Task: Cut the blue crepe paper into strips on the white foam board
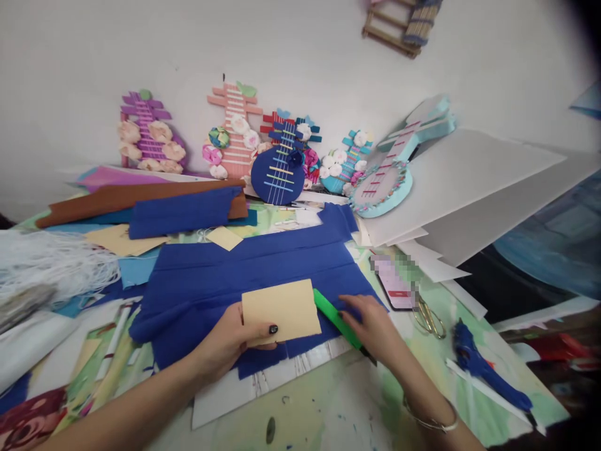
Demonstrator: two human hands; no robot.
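Note:
My left hand (230,344) holds a rectangular piece of cream card (282,313), its thumb lying across the front. The card is above dark blue crepe paper (253,263) spread on the table. On the right, my right hand (373,326) has its fingers bent around a green utility knife (338,318). The knife's one end points at the card's right edge; whether a blade is out cannot be made out. Under the blue paper, part of a white sheet (225,394) shows at the front.
Decorated lute-shaped models, one dark blue (278,172), lean along the wall. To the right are a phone (394,285), gold-handled scissors (429,318) and a blue glue gun (488,369). White string (51,263) is heaped at left, near folded brown paper (94,203).

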